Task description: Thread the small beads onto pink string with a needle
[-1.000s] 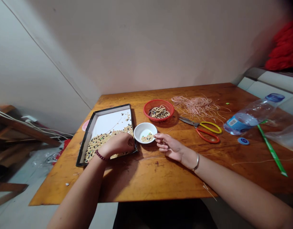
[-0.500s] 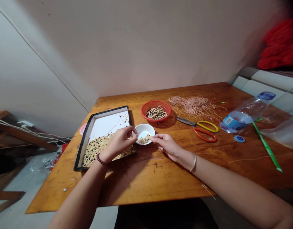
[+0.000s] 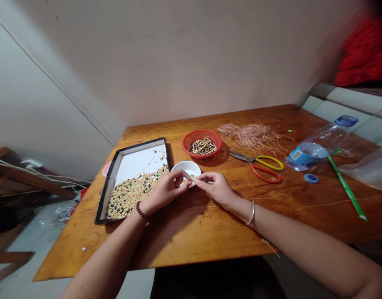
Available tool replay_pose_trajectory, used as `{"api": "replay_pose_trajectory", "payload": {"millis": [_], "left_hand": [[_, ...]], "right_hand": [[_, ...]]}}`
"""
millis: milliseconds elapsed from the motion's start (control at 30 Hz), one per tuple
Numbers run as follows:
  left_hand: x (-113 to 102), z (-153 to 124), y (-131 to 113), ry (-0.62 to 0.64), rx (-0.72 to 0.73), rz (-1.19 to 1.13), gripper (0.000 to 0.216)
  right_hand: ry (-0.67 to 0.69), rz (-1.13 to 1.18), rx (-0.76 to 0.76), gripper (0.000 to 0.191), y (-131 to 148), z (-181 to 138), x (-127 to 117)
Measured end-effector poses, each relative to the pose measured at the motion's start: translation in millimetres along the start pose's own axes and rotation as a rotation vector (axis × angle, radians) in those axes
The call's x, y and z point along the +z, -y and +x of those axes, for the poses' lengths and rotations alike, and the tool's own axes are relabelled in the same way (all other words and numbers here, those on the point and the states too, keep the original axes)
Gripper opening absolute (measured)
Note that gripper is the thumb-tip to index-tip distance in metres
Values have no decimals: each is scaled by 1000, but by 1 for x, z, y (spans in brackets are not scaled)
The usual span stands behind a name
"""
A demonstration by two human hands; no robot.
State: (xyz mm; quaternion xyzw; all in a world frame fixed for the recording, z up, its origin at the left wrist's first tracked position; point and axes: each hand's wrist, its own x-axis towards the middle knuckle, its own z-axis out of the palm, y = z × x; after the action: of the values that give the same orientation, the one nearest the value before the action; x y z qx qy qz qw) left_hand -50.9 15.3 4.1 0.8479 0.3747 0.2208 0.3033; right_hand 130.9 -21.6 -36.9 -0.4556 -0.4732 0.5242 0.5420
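My left hand (image 3: 170,187) is closed in a pinch over the near rim of a small white bowl (image 3: 177,166); what sits between its fingertips is too small to make out. Almost touching it, my right hand (image 3: 218,189) pinches a thin cord, and a few pale beads (image 3: 211,182) show under its fingers. Loose beads of mixed colours lie in the bowl, partly hidden by both hands. Left of the bowl, a black-edged tray (image 3: 98,209) holds many cream beads (image 3: 128,195) with dark ones among them.
Behind the bowl stands a red basket (image 3: 184,148) of strung beads. A tangle of pink cord (image 3: 251,136), scissors (image 3: 256,162), a tilted water bottle (image 3: 318,147), a blue cap (image 3: 311,178) and a green stick (image 3: 348,189) lie to the right on the wooden table (image 3: 178,245).
My left hand has moved right, from the tray side of the bowl to my right hand's fingertips. My right hand has shifted only slightly, and beads now show beneath it.
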Motion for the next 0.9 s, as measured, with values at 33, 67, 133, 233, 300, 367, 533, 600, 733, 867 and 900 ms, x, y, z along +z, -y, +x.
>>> {"api": "replay_pose_trajectory", "payload": {"millis": [33,67,133,233,300,367,533,600,733,867,900], "left_hand": [[0,0,-1,5,3,4,21],[0,0,-1,9,6,9,20],[0,0,-2,12,9,24,19],[1,1,-3,13,13,58,17],[2,0,-3,7,19,106,15],[4,0,-2,-13,41,201,14],[9,-3,2,-72,205,512,16],[10,-4,2,-69,251,592,18],[9,-6,-2,-38,298,663,17],[9,-7,-3,-56,281,605,14],[10,-7,-3,-73,272,584,13]], "right_hand": [[5,-3,-4,23,0,0,0],[12,-6,-6,22,0,0,0],[22,-12,-6,21,1,0,-1],[22,-24,1,20,1,0,-1],[14,-33,4,19,0,0,-2],[0,-48,6,18,-1,0,-2],[-19,-94,18,13,-2,1,-2],[-22,-112,27,13,-3,1,-2],[-12,-143,46,12,-5,1,-1],[3,-146,28,12,-4,1,0],[2,-135,24,12,-4,1,0]]}}
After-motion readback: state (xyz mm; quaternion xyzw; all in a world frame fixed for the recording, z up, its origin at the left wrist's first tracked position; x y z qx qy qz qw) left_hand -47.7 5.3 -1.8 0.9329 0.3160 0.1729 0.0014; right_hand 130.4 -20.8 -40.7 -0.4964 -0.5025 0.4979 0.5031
